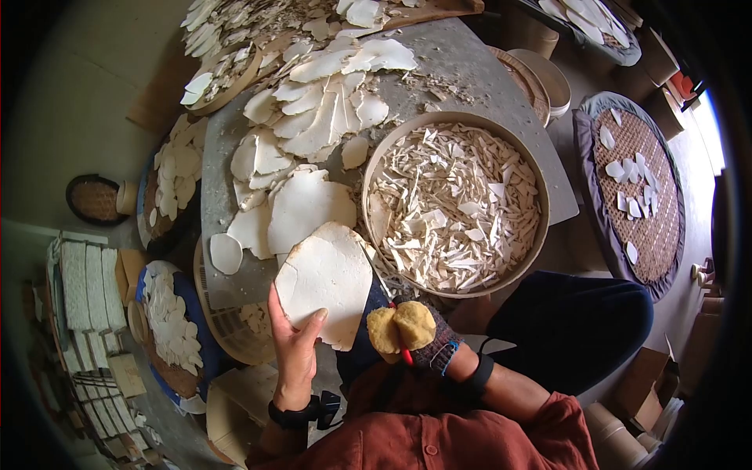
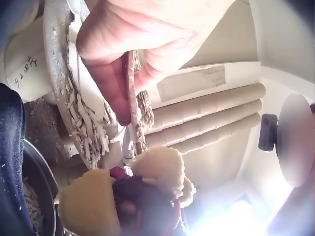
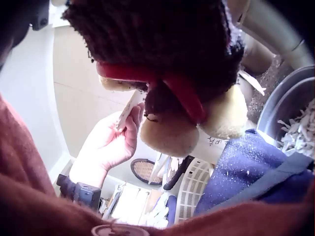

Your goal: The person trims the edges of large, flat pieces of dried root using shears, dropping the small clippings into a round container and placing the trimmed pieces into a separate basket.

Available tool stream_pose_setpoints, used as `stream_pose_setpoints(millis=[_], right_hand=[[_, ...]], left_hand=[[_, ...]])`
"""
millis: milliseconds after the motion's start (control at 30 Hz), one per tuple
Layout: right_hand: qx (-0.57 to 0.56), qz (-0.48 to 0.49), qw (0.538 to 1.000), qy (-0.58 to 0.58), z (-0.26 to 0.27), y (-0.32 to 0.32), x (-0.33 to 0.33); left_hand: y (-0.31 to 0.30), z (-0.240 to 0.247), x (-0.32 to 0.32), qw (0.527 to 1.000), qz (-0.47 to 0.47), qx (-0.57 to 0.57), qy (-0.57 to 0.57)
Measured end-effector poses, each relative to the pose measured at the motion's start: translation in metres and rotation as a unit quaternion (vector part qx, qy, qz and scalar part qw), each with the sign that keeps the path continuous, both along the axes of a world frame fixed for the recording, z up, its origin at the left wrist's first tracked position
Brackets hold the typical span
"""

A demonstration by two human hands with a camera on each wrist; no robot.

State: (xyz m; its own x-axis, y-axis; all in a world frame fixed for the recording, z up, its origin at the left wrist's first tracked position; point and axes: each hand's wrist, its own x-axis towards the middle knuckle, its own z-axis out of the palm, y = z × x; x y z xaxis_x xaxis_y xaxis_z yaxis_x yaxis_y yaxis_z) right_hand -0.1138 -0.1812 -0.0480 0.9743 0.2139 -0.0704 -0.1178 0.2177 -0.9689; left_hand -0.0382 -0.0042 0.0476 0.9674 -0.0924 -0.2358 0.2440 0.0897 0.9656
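Observation:
My left hand [image 1: 296,356] grips the lower left part of a flat, off-white, irregular slab [image 1: 325,282], thumb lying on its face. The left wrist view shows the slab [image 2: 132,93] edge-on between thumb and fingers. My right hand [image 1: 432,348], in a dark knitted glove, holds scissors [image 1: 381,280] with red handles padded by yellow foam [image 1: 413,326]. Their blades lie along the slab's right edge. In the right wrist view the red handles [image 3: 184,96] wrap about the gloved hand, whose fingers are partly hidden by the foam.
Just beyond my right hand stands a round tub [image 1: 540,235] full of white trimmings. Larger slabs [image 1: 313,207] pile up on the grey table [image 1: 454,59]. A woven tray [image 1: 627,235] with several pale pieces is at the right; more loaded trays [image 1: 168,317] stand at the left.

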Motion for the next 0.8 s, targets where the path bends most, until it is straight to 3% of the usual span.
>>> stream_pose_setpoints(millis=[33,100,133,167,233,300,333,367,400,433,500,600,700,767,800], right_hand=[[0.024,-0.002,1.000,0.006,-0.002,0.001,0.000],[0.199,-0.012,0.976,0.091,-0.009,0.002,-0.003],[0.343,-0.019,0.924,0.169,-0.016,0.002,-0.006],[0.478,-0.024,0.844,0.243,-0.015,0.002,-0.005],[0.328,-0.008,0.944,0.044,-0.010,-0.001,0.003],[0.599,0.042,0.791,0.118,0.000,-0.004,0.012],[0.439,0.033,0.895,0.068,0.003,-0.006,0.013],[0.263,0.022,0.964,0.014,0.004,-0.008,0.013],[0.066,0.033,0.993,-0.095,0.008,-0.013,0.016],[-0.132,0.017,0.971,-0.201,0.012,-0.017,0.019],[-0.063,0.055,0.990,-0.116,0.010,-0.013,0.014],[-0.068,0.077,0.985,-0.141,-0.008,-0.006,0.004],[0.209,0.093,0.973,0.025,-0.012,-0.004,0.000],[0.448,0.091,0.866,0.202,-0.008,-0.003,-0.002],[0.256,0.077,0.962,0.052,-0.013,-0.001,-0.003]], left_hand=[[-0.001,0.002,0.000,1.000,0.003,-0.003,0.000],[-0.001,0.004,0.002,1.000,0.004,-0.001,-0.009],[0.001,0.002,0.004,1.000,0.001,0.004,-0.016],[0.004,0.002,0.006,1.000,-0.001,0.009,-0.023],[0.009,0.005,0.011,0.997,-0.057,0.025,-0.040],[0.013,0.010,0.016,0.994,-0.096,0.038,-0.043],[0.014,0.014,0.017,0.993,-0.106,0.044,-0.037],[0.015,0.018,0.019,0.991,-0.116,0.049,-0.033],[0.017,0.020,0.021,0.994,-0.102,0.036,-0.014],[0.018,0.022,0.023,0.996,-0.088,0.022,0.003],[0.023,0.015,0.026,0.999,-0.035,-0.004,0.031],[0.022,0.004,0.028,0.995,-0.026,0.049,-0.077],[0.028,0.009,0.039,0.995,-0.064,0.046,-0.058],[0.032,0.012,0.047,0.995,-0.086,0.037,-0.046],[0.032,0.014,0.050,0.994,-0.097,0.034,-0.039]])
